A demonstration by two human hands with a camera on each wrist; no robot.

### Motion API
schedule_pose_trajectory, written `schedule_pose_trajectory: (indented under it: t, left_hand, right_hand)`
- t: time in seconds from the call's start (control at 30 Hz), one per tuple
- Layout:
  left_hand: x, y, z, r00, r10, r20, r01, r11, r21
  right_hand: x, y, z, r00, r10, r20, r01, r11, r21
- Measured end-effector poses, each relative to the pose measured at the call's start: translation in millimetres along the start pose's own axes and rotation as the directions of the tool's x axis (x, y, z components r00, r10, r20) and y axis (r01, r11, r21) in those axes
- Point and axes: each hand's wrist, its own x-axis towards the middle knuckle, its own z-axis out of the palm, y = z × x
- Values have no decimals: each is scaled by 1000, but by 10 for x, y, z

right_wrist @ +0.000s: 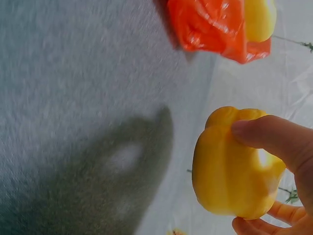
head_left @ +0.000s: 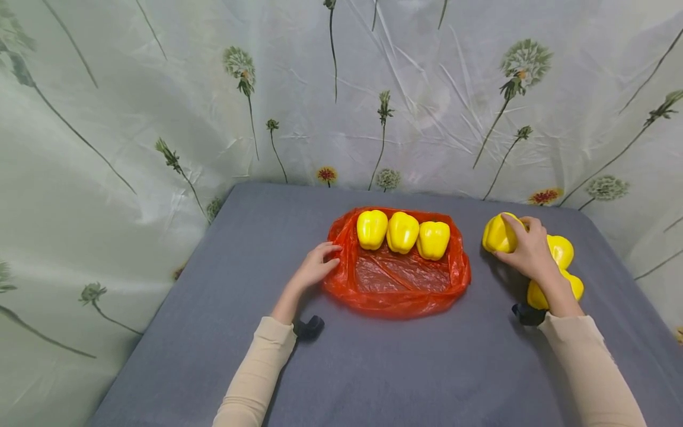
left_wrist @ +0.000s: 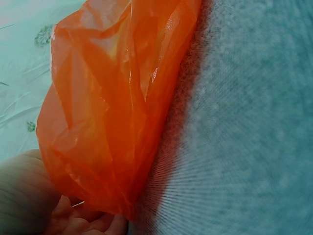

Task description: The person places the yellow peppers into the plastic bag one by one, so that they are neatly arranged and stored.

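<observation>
A red plastic bag (head_left: 397,305) lies spread wide at the table's middle, with three yellow bell peppers (head_left: 402,232) in a row along its far side. At the bag's left edge, my left hand (head_left: 315,265) holds the rim; from the left wrist, thin folds of the bag (left_wrist: 107,112) hide part of the fingers. My right hand (head_left: 528,249) grips another yellow bell pepper (right_wrist: 230,166) between thumb and fingers, right of the bag. This pepper is raised over the table, and a shadow falls below it.
Two more yellow bell peppers, a farther one (head_left: 561,250) and a nearer one (head_left: 573,286), rest beside the right wrist, partly covered by it. A grey cloth covers the table (head_left: 395,367). Behind it hangs a pale curtain (head_left: 320,77) printed with dandelions.
</observation>
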Motion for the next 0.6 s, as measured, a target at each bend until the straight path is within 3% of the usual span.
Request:
schedule_pose_trajectory:
  t: [0.6]
  left_hand:
    - [-3, 32, -17, 1000, -3, 7, 3, 1000, 12]
  right_hand:
    - [-122, -339, -39, 997, -62, -51, 63, 998, 7]
